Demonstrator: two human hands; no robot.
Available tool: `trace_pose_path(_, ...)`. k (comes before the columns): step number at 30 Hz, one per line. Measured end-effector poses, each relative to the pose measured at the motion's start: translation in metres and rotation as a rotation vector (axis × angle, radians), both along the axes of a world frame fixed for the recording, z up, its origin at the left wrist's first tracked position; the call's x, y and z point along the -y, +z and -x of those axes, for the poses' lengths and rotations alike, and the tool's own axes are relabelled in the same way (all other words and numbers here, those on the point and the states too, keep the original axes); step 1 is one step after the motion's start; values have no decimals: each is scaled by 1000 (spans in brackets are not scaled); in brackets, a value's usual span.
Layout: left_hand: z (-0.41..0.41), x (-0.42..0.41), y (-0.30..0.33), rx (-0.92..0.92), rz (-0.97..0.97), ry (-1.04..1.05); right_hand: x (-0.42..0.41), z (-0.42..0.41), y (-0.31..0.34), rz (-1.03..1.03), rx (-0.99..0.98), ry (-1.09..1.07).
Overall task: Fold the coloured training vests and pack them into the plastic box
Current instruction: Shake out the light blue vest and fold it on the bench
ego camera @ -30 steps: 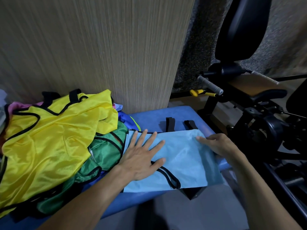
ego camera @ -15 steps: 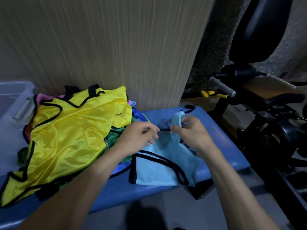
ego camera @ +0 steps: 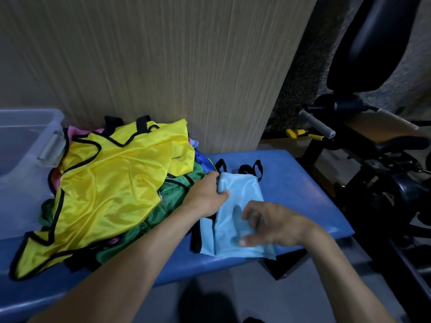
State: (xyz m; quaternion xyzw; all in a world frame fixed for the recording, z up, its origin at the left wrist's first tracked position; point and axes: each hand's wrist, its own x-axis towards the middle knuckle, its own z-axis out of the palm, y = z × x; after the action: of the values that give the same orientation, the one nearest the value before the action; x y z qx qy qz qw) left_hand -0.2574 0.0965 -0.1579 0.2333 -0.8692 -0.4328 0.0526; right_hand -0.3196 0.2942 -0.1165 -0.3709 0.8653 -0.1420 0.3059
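A light blue vest [ego camera: 238,197] with black trim lies folded into a narrow strip on the blue padded bench [ego camera: 300,197]. My left hand [ego camera: 205,197] grips its upper left edge, thumb on top. My right hand [ego camera: 268,223] sits on the strip's lower right part, fingers curled and thumb pressed on the cloth. A pile of vests lies to the left, with a yellow vest [ego camera: 109,190] on top and a green vest [ego camera: 172,206] under it. The clear plastic box [ego camera: 25,145] stands at the far left, beside the pile.
A wood-grain panel [ego camera: 163,66] rises straight behind the bench. Black exercise equipment [ego camera: 373,159] with a grey handle and a yellow-handled tool crowds the right side. The bench's front edge runs just below the blue vest, with grey floor beneath.
The blue vest went from lying flat and wide to a narrow folded strip. My right hand came down from the top straps to the lower part. The view shifted left, revealing the plastic box.
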Motion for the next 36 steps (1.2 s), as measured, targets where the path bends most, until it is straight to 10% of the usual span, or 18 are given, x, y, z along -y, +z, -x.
trace_pose_path(7, 3, 3, 9, -91, 110, 96, -10, -25, -18, 65, -273, 184)
trace_pose_path(18, -38, -6, 11, -127, 847, -90, -20, -36, -55, 165, -531, 302)
trace_pose_path(24, -81, -26, -8, -46, 878, -644, -38, -30, -74, 304, -575, 310)
trace_pose_path(36, -95, -4, -35, -270, 798, -474, -39, -15, -57, 665, -342, -53)
